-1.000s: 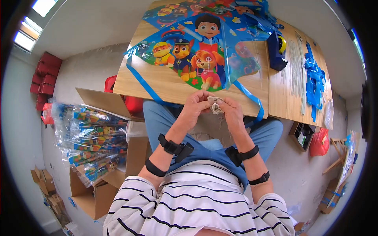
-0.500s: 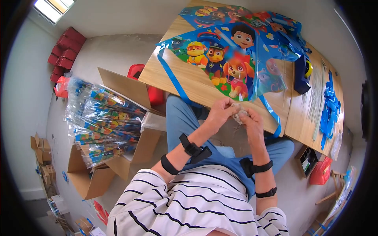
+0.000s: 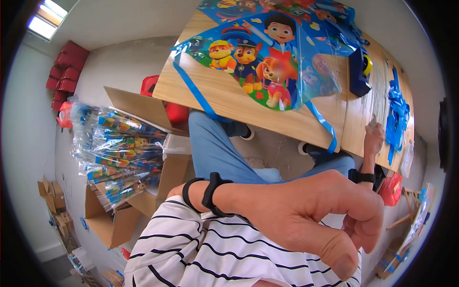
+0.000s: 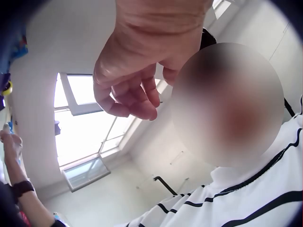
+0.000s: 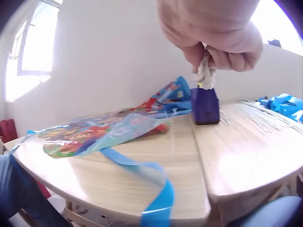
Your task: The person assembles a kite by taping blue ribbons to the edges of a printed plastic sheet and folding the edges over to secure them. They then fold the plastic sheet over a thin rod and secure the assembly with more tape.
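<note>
Above the wooden table (image 3: 229, 98), the right hand (image 3: 374, 137) pinched a crumpled pale bundle (image 5: 205, 78) near blue ribbons (image 3: 397, 115), having just parted from the left hand (image 3: 311, 210), whose loosely curled fingers hung empty.

And right now, nothing can be read: no lettering, label, brand, number or sign is made out in any of the views.

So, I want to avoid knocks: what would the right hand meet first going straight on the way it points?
Probably the pale strands on the table, just ahead of the right hand; its height above them is unclear.
</note>
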Demonstrator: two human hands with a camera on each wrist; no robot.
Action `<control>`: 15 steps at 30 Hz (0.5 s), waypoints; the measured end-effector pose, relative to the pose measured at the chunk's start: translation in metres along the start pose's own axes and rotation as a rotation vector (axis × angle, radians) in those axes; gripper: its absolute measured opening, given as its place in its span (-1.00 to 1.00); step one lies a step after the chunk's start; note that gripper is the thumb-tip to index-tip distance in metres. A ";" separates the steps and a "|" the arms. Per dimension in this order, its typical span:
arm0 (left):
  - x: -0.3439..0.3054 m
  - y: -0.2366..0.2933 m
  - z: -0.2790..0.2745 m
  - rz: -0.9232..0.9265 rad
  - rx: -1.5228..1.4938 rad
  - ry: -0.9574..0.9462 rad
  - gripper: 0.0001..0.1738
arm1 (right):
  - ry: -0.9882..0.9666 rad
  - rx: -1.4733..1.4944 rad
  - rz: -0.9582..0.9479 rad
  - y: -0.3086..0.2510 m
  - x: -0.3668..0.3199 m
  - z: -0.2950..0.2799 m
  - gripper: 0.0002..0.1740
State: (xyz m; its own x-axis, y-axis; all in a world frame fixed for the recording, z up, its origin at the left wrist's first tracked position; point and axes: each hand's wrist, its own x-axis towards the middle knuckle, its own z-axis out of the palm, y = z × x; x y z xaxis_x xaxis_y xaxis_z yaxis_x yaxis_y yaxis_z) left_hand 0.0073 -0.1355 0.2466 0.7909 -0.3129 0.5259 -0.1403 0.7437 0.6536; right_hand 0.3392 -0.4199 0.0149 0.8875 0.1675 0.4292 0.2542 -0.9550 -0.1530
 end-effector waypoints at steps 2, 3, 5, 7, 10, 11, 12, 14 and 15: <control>-0.005 0.006 -0.002 0.058 0.038 0.120 -0.66 | -0.031 -0.012 0.005 0.005 -0.010 -0.002 -0.46; -0.008 0.010 -0.004 0.087 0.058 0.182 -0.65 | -0.047 -0.017 0.007 -0.003 -0.016 -0.008 -0.41; -0.009 0.006 -0.006 0.200 -0.035 0.219 -0.46 | -0.034 0.085 -0.057 -0.013 -0.026 0.000 -0.52; -0.008 0.003 0.001 0.255 -0.100 0.214 -0.45 | -0.121 0.212 -0.104 -0.024 -0.031 0.013 -0.59; -0.006 0.002 0.011 0.251 -0.106 0.173 -0.42 | -0.199 0.406 -0.089 -0.077 -0.043 0.010 -0.68; -0.005 0.001 0.013 0.251 -0.109 0.162 -0.41 | -0.228 0.463 -0.100 -0.091 -0.046 0.012 -0.68; -0.004 0.000 0.013 0.245 -0.110 0.154 -0.40 | -0.247 0.498 -0.116 -0.104 -0.050 0.017 -0.68; -0.002 -0.003 0.015 0.224 -0.116 0.131 -0.38 | -0.290 0.576 -0.130 -0.131 -0.060 0.016 -0.70; -0.001 -0.004 0.015 0.213 -0.126 0.119 -0.37 | -0.314 0.616 -0.129 -0.144 -0.065 0.013 -0.71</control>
State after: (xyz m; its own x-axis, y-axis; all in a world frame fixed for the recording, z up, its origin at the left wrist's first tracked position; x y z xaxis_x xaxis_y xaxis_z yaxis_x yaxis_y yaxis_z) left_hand -0.0020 -0.1469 0.2511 0.8171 -0.0750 0.5716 -0.2420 0.8552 0.4582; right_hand 0.2494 -0.2902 -0.0023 0.8810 0.4214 0.2152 0.4541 -0.6253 -0.6346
